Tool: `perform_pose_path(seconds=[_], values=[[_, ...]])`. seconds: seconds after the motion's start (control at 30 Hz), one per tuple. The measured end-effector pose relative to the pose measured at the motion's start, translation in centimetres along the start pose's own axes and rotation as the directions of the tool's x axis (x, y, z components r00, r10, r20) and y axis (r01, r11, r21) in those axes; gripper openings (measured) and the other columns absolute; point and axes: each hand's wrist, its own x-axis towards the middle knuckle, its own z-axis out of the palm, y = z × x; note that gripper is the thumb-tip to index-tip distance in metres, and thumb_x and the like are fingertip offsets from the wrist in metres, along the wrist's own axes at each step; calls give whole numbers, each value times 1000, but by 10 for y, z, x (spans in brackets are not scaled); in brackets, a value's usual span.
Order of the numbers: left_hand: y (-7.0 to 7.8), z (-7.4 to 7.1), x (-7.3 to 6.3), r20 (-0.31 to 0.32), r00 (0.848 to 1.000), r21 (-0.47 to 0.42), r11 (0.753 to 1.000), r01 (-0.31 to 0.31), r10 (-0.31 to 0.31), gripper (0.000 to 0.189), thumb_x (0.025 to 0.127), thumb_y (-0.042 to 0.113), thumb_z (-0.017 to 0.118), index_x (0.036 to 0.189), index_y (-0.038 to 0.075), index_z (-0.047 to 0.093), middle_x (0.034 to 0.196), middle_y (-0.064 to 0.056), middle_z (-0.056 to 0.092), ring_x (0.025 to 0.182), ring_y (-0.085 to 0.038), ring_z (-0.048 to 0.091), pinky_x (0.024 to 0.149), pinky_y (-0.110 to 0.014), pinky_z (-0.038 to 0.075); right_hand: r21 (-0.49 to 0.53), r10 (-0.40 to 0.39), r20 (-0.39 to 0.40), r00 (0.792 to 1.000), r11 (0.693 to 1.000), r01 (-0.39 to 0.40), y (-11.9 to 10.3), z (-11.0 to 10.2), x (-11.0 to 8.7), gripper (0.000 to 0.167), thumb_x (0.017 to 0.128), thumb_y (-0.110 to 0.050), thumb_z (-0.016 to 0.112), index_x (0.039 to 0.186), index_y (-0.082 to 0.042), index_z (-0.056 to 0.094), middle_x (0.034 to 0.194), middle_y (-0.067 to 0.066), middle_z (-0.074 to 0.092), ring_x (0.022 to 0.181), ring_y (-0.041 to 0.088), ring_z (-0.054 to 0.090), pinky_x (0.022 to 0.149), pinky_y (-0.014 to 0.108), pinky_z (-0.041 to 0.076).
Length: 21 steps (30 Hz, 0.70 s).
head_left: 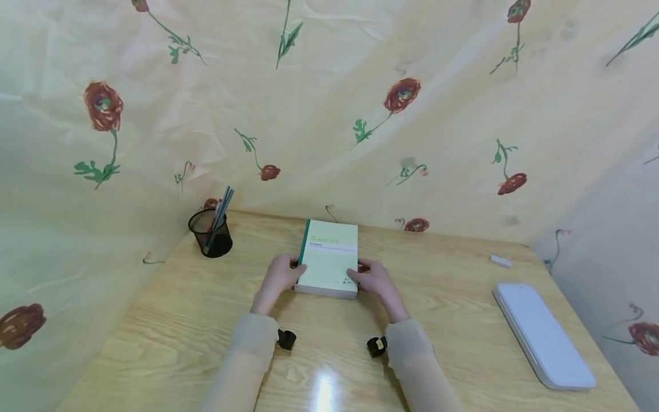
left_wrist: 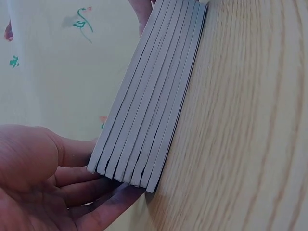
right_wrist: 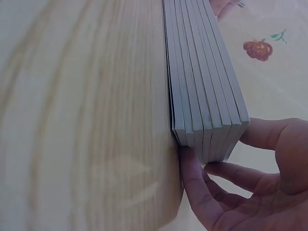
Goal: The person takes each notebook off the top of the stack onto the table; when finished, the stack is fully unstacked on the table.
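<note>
A stack of several notebooks [head_left: 329,254] lies flat on the wooden table, the top one pale with a dark green spine and "Gambit" printed on it. My left hand [head_left: 280,273] grips its left side, thumb over the top cover and fingers along the spines. On the opposite side, my right hand [head_left: 374,278] holds it the same way. The left wrist view shows the layered edges of the notebooks [left_wrist: 149,96], with fingertips low at the corner. In the right wrist view, one finger reaches the bottom of the stack [right_wrist: 204,82] beside the tabletop.
A black mesh pen cup [head_left: 218,243] with pens stands at the back left. To the right lie a long white case [head_left: 543,337] and a small white block [head_left: 501,261]. Flower-printed cloth [head_left: 319,114] hangs along the table's back edge and sides.
</note>
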Motion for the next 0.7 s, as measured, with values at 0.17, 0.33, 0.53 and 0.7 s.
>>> perform_pose_path(seconds=[0.17, 0.33, 0.53, 0.7], values=[[0, 0, -1, -18, 1000, -7, 1000, -1, 1, 26, 97, 10, 65, 116, -7, 68, 99, -14, 70, 82, -20, 61, 73, -35, 52, -18, -15, -3, 1000, 1000, 15, 0, 0, 0, 59, 95, -22, 67, 144, 4, 47, 124, 23, 59, 110, 33, 55, 91, 43, 49], [-2, 2, 1, -22, 999, -9, 1000, 26, -26, 30, 97, 12, 65, 120, -8, 67, 108, -17, 70, 95, -25, 65, 83, -40, 53, -23, -31, -13, 999, 999, 30, 2, -1, 0, 58, 94, -22, 69, 142, 5, 50, 120, 23, 61, 107, 31, 57, 88, 41, 50], [-5, 0, 2, -10, 998, -34, 997, 65, -66, 33, 97, 13, 64, 122, -9, 64, 115, -21, 68, 107, -32, 64, 89, -44, 52, -34, -34, -17, 999, 999, 34, 2, 0, 0, 60, 94, -25, 70, 142, 3, 50, 119, 23, 62, 104, 32, 59, 85, 40, 52], [-7, -6, 2, 9, 998, -46, 997, 63, -63, 33, 98, 11, 62, 122, -11, 61, 119, -26, 66, 113, -37, 62, 93, -47, 50, -51, -50, -26, 998, 997, 49, 2, -1, -1, 57, 95, -26, 67, 142, 3, 51, 121, 24, 62, 109, 35, 58, 91, 45, 49]])
